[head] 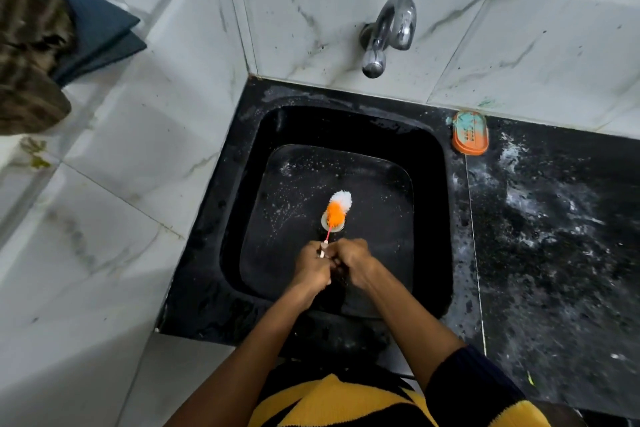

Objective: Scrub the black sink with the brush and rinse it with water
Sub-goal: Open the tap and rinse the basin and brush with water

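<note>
White marble-patterned tiles are seen lining the corner walls, and a black speckled counter is set against them, streaked with pale residue toward its right side. Sunk into the counter's left end is the black sink, its floor dotted with suds and droplets. A chrome tap is mounted on the back wall above the sink's rear rim; no water is seen running from it. An orange soap dish is placed on the counter at the sink's back right corner. A drain is found near the middle of the sink floor, and the brush is laid over it, its orange and white bristle head covering most of the drain. The brush's long axis is directed away from the person, slightly rightward, with the thin handle run back toward the sink's front edge. The handle's end is gripped in the curled fingers of the left hand. The right hand is pressed against the left, fingers curled; whether the handle is also gripped by it cannot be told. Both forearms are reached down over the front rim, wrists close together, so scrubbing strokes are judged to run fore and aft.
</note>
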### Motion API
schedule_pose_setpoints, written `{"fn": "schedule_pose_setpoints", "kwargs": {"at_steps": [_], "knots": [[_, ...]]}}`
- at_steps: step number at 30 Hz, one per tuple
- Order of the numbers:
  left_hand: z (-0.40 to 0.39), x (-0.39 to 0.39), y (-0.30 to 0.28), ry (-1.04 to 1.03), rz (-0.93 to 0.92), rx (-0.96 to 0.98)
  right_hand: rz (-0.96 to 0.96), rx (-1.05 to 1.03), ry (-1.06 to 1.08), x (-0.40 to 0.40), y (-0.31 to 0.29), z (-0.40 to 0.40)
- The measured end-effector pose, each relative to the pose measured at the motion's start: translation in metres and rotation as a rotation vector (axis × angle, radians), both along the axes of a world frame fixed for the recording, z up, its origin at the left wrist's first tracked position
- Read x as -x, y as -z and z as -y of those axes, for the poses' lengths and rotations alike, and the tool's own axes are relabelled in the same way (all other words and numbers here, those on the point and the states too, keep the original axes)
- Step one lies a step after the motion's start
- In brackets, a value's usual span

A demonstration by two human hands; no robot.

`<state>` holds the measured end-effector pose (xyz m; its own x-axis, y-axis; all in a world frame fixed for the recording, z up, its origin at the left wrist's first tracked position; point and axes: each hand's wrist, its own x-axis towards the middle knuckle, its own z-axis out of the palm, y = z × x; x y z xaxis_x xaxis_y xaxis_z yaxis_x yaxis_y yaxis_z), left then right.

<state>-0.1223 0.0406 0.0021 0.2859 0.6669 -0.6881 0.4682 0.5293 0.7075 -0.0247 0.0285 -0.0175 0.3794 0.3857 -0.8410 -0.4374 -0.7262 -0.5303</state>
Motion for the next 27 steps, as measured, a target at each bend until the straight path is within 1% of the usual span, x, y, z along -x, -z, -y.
{"fn": "schedule_pose_setpoints", "kwargs": {"at_steps": [3, 6, 9, 11, 15, 17, 18, 20, 23, 27], "knots": [[-0.006, 0.004, -0.003, -0.042, 0.025, -0.061, 0.033, -0.038, -0.094, -0.020, -0.014, -0.009], [-0.015, 0.009, -0.004, -0.063, 0.021, -0.069, 0.002, -0.183, -0.071, -0.057, -0.038, -0.028], [-0.020, 0.014, -0.005, -0.108, 0.044, -0.039, -0.101, -0.392, 0.051, -0.104, -0.074, -0.063], [-0.021, 0.017, -0.005, -0.149, 0.042, -0.021, -0.161, -0.495, 0.159, -0.135, -0.099, -0.093], [-0.022, 0.020, 0.002, -0.156, 0.024, -0.002, -0.309, -0.664, 0.337, -0.177, -0.144, -0.148], [-0.024, 0.019, 0.001, -0.154, 0.020, 0.001, -0.392, -0.728, 0.381, -0.184, -0.162, -0.172], [-0.024, 0.018, -0.001, -0.156, 0.022, 0.006, -0.392, -0.749, 0.384, -0.185, -0.169, -0.183], [-0.024, 0.016, -0.004, -0.163, 0.025, 0.026, -0.295, -0.729, 0.368, -0.182, -0.175, -0.203], [-0.024, 0.012, -0.003, -0.183, 0.015, 0.052, 0.016, -0.596, 0.252, -0.180, -0.161, -0.227], [-0.021, 0.007, 0.002, -0.223, 0.001, 0.069, 0.467, -0.440, 0.007, -0.173, -0.139, -0.236]]}}
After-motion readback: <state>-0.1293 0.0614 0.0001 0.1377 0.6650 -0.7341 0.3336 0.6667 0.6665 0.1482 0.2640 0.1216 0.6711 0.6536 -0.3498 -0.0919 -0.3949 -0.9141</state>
